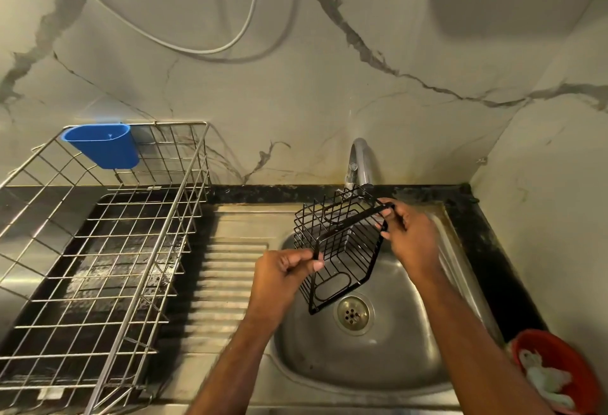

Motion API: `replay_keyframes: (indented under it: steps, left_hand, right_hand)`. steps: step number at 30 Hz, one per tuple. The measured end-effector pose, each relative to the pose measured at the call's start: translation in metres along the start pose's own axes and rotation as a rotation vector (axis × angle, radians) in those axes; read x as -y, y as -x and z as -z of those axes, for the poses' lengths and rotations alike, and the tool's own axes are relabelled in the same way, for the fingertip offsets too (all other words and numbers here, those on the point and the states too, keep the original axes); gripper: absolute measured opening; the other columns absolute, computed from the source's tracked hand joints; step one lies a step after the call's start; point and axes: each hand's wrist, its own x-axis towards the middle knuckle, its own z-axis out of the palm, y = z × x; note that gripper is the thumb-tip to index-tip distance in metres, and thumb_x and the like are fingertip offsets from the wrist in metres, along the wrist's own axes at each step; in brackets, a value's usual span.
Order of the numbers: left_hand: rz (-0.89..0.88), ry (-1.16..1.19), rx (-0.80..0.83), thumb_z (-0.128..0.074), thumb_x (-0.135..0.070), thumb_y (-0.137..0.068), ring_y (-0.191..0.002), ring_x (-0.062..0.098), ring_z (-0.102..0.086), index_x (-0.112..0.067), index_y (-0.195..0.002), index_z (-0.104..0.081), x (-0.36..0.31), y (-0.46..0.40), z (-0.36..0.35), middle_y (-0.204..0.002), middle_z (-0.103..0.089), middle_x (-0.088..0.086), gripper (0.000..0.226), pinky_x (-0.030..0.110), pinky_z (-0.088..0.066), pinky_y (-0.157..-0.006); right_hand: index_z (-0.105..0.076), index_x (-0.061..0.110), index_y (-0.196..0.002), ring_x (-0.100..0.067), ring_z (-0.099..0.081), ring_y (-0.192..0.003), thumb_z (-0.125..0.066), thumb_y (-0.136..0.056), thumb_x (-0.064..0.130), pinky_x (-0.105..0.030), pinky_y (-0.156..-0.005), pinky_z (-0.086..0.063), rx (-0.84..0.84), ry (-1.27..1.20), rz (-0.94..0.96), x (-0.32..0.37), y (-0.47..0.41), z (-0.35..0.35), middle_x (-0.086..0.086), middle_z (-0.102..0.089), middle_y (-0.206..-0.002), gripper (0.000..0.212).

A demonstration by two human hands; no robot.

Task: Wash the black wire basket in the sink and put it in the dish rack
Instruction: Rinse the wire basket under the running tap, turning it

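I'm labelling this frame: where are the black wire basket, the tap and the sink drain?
black wire basket (342,246), head view, mesh side wall
tap (361,161), head view, curved spout
sink drain (352,313), head view, perforated centre

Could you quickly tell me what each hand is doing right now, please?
Left hand: closed on the near rim of the black wire basket, held above the steel sink.
Right hand: closed, pinching the basket's far corner beneath the tap.
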Motion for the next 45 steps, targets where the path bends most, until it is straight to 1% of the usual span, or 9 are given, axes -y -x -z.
replay_keyframes:
  steps: [10,19,24,28,32,36,40,42,45]
  left_hand:
    - [0.029,0.012,0.026,-0.081,-0.005,-0.08,-0.1,0.014,-0.076,-0.004,-0.102,-0.08,0.013,-0.004,-0.003,-0.098,-0.081,0.0,0.021,0.03,-0.058,-0.096]
    - [0.029,0.032,0.0,-0.081,-0.005,-0.081,-0.1,0.013,-0.076,-0.009,-0.101,-0.081,0.015,-0.001,-0.001,-0.099,-0.081,-0.001,0.02,0.031,-0.058,-0.095]
    - [0.066,0.019,-0.01,-0.082,-0.005,-0.08,-0.1,0.015,-0.076,-0.008,-0.101,-0.081,0.018,-0.001,-0.01,-0.099,-0.081,-0.001,0.021,0.037,-0.058,-0.097]
    - [0.057,-0.005,0.027,-0.082,-0.005,-0.081,-0.095,0.012,-0.077,-0.021,-0.095,-0.082,0.018,0.001,-0.021,-0.094,-0.081,-0.006,0.022,0.031,-0.059,-0.093]
    - [0.061,-0.004,0.011,-0.084,-0.001,-0.077,-0.084,-0.001,-0.075,-0.036,-0.082,-0.078,0.016,0.0,-0.028,-0.082,-0.079,-0.018,0.036,0.014,-0.055,-0.079]
    - [0.049,-0.011,0.009,-0.086,-0.002,-0.075,-0.082,0.0,-0.075,-0.039,-0.08,-0.078,0.021,-0.003,-0.029,-0.082,-0.078,-0.019,0.038,0.013,-0.055,-0.077]
    - [0.059,-0.034,0.017,-0.088,-0.008,-0.075,-0.086,0.008,-0.077,-0.023,-0.089,-0.082,0.028,-0.006,-0.029,-0.087,-0.081,-0.008,0.021,0.024,-0.059,-0.082]
    - [0.073,-0.038,0.017,-0.089,-0.012,-0.074,-0.089,0.013,-0.077,-0.011,-0.095,-0.083,0.032,-0.007,-0.028,-0.09,-0.081,-0.002,0.022,0.033,-0.061,-0.087]
    - [0.073,-0.054,0.022,-0.089,-0.013,-0.074,-0.092,0.019,-0.078,-0.008,-0.096,-0.082,0.035,-0.007,-0.028,-0.092,-0.081,0.0,0.023,0.04,-0.061,-0.09]
  right_hand:
    - [-0.066,0.026,-0.125,-0.015,-0.071,-0.09,-0.056,-0.099,0.025,-0.047,-0.08,-0.062,-0.021,0.009,-0.016,-0.003,-0.003,0.0,-0.001,-0.073,-0.104,0.027]
    - [-0.065,0.027,-0.127,-0.01,-0.069,-0.089,-0.055,-0.101,0.018,-0.041,-0.081,-0.062,0.005,-0.054,0.02,0.01,-0.005,-0.004,0.009,-0.067,-0.102,0.03]
    - [-0.065,0.031,-0.125,-0.004,-0.065,-0.091,-0.054,-0.102,0.016,-0.037,-0.084,-0.06,-0.004,-0.115,-0.008,0.011,-0.01,-0.01,0.005,-0.071,-0.112,0.03]
    - [-0.066,0.029,-0.123,-0.01,-0.067,-0.097,-0.054,-0.101,0.012,-0.039,-0.084,-0.06,-0.043,-0.109,-0.001,0.007,-0.011,-0.009,0.001,-0.072,-0.116,0.031]
    - [-0.067,0.028,-0.12,-0.011,-0.069,-0.096,-0.053,-0.1,0.008,-0.04,-0.082,-0.062,-0.063,-0.171,-0.042,0.001,-0.012,-0.008,0.001,-0.07,-0.112,0.032]
    - [-0.068,0.025,-0.12,-0.014,-0.069,-0.101,-0.053,-0.1,0.005,-0.038,-0.087,-0.06,-0.077,-0.219,-0.032,-0.001,-0.014,-0.01,-0.004,-0.071,-0.119,0.032]
    - [-0.068,0.024,-0.119,-0.012,-0.068,-0.102,-0.051,-0.1,0.003,-0.034,-0.088,-0.059,-0.077,-0.273,-0.021,-0.002,-0.013,-0.011,-0.002,-0.07,-0.118,0.033]
    - [-0.068,0.024,-0.117,-0.01,-0.067,-0.102,-0.05,-0.1,0.001,-0.03,-0.088,-0.057,-0.072,-0.304,-0.007,-0.002,-0.014,-0.011,-0.002,-0.07,-0.119,0.034]
    - [-0.067,0.026,-0.115,-0.006,-0.067,-0.099,-0.049,-0.1,-0.001,-0.029,-0.089,-0.057,-0.07,-0.331,0.016,-0.002,-0.013,-0.012,-0.003,-0.07,-0.118,0.035]
